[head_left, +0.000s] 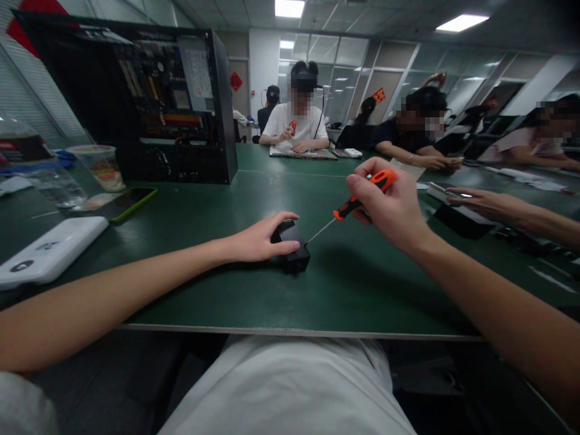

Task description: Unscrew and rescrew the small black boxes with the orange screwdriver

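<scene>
On the green table sits a small black box-shaped part (295,257), near the middle. My left hand (267,238) is closed around its left side, thumb in front and fingers behind. An orange and black screwdriver (347,208) is gripped by its handle in my right hand (392,202), above and to the right. Its thin shaft slants down to the left, and the tip meets the upper right edge of the black part. What lies under the tip is too small to make out.
An open black computer case (176,109) stands at the back left. Before it are a phone (127,204), a plastic cup (99,166), a bottle (45,163) and a white device (54,248). Another person's hand (484,204) reaches in at right; a seated person (294,124) works opposite.
</scene>
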The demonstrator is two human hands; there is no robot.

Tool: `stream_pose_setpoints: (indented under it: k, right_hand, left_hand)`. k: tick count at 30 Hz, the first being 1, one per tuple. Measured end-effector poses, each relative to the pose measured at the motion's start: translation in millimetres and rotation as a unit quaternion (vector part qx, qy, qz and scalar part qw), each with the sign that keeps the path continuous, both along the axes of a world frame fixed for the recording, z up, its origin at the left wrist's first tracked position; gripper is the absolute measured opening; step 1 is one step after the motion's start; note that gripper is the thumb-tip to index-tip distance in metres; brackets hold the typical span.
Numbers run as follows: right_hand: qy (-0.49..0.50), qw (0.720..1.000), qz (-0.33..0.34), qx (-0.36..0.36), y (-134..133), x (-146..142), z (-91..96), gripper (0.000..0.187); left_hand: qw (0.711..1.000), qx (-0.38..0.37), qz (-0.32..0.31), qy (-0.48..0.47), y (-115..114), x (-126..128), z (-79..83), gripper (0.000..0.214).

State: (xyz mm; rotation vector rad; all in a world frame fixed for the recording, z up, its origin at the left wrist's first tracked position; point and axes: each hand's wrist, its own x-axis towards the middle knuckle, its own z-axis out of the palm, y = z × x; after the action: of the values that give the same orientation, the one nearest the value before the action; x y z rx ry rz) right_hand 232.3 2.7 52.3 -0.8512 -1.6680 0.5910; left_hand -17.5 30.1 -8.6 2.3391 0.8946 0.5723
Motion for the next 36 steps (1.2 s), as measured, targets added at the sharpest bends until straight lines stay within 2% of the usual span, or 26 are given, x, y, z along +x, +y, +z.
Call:
stream_pose_setpoints:
  k: [5, 11, 14, 16, 21, 26, 28, 30, 32, 34, 36]
  right_hand:
    - [-0.122, 0.991, -0.049, 0.013, 13, -6, 19.8, 0.034]
    - [-0.230, 0.966, -0.080, 0.085, 27, -24, 34.1, 0.029]
    - [-0.280, 0.952, -0.063, 0.104, 28, -34, 42.7, 0.030]
    - [-0.321, 0.941, -0.026, 0.102, 26, -38, 51.5, 0.030]
    - [-0.458, 0.883, 0.081, 0.061, 11, -40, 83.7, 0.026]
    - [-0.591, 0.798, 0.115, 0.017, -1, -36, 113.7, 0.019]
    - [-0.609, 0.783, 0.128, 0.013, 0, -34, 121.0, 0.013]
    - [-0.587, 0.798, 0.138, -0.001, 3, -32, 124.2, 0.012]
    - [-0.536, 0.832, 0.143, -0.015, 6, -27, 121.0, 0.017]
    - [-0.463, 0.877, 0.132, -0.015, 10, -20, 109.6, 0.019]
    - [-0.349, 0.933, 0.082, 0.003, 16, -11, 91.1, 0.022]
  left_hand:
    - [1.000, 0.004, 0.004, -0.002, 0, 1, 0.2, 0.072]
    - [1.000, 0.002, 0.004, -0.005, -1, 0, 0.8, 0.072]
    - [1.000, 0.004, 0.000, -0.007, -1, 0, 0.5, 0.072]
    - [1.000, 0.009, 0.000, -0.010, 0, 0, 0.0, 0.071]
    - [1.000, 0.006, 0.003, -0.015, 1, 0, -0.7, 0.072]
    - [1.000, -0.006, 0.006, -0.008, 0, 0, 1.6, 0.070]
    - [1.000, -0.006, 0.005, -0.005, -1, 0, 3.0, 0.069]
    - [1.000, -0.003, 0.003, -0.004, -2, 1, 4.0, 0.069]
    - [1.000, -0.001, 0.004, -0.004, -2, 1, 4.5, 0.070]
    - [1.000, 0.001, 0.004, -0.002, -2, 1, 4.4, 0.071]
    - [1.000, 0.004, 0.005, 0.001, -2, 1, 4.1, 0.070]
